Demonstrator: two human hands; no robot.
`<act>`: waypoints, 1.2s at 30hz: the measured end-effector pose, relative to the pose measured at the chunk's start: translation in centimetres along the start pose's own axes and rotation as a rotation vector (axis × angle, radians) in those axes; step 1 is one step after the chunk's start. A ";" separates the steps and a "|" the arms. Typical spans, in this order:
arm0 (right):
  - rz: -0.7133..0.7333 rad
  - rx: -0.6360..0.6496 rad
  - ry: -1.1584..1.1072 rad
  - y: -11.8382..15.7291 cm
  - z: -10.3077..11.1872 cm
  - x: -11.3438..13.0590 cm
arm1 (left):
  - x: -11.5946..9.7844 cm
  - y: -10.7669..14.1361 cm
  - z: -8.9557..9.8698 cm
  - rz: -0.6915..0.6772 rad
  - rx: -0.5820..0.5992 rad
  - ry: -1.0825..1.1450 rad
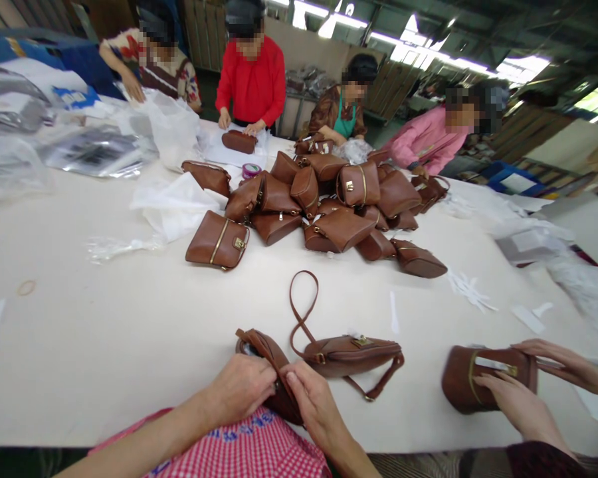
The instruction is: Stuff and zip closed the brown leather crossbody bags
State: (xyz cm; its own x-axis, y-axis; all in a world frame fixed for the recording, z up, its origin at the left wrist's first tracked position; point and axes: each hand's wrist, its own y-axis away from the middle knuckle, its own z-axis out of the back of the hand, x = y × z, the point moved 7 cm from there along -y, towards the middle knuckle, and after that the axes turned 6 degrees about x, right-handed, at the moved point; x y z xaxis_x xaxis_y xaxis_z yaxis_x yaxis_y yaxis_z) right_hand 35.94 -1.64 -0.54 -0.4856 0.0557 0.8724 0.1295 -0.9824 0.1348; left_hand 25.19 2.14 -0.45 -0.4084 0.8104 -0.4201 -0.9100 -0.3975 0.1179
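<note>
Although the fingers of the left hand (244,388) curl into the open bag (275,355), hiding their tips and any grasp, the right hand (315,398) pinches its edge at the tabletop's (104,358) near side, indistinct pale contents just showing, beside a strapped bag (353,358) whose interior is unseen.

From the wearer, the broad, pale table (129,345) bears a heap of brown bags (341,229) at 12 o'clock, a purple tape roll (252,170) beside it, a strapped brown bag (353,358) at 1, white strips (471,292) at 2, a thin loop (26,287) at 10, clear plastic (99,151) at 11.
</note>
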 end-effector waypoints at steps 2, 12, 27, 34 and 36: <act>-0.033 0.010 -0.053 0.0 0.3 -0.1 | 0.0 0.3 0.2 -0.034 -0.021 0.033; 0.081 0.037 0.178 -0.2 -0.2 2.1 | 5.9 5.0 4.2 0.348 -0.556 0.467; 0.020 -0.092 0.044 -0.6 -0.2 1.0 | 6.0 2.2 4.6 0.434 -0.343 0.783; -0.013 -0.112 0.107 -0.6 -1.2 0.7 | 7.9 2.8 3.7 0.475 -0.409 0.698; -0.028 -0.104 0.113 -1.1 -1.3 0.9 | 8.5 2.7 3.4 0.496 -0.432 0.643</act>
State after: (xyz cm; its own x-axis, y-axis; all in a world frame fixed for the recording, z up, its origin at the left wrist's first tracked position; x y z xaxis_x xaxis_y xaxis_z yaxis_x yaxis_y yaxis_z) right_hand 34.23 -0.70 -0.49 -0.5830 0.0688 0.8096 0.0274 -0.9942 0.1042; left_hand 18.97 9.43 -0.62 -0.5089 0.1601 -0.8458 -0.4825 -0.8668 0.1262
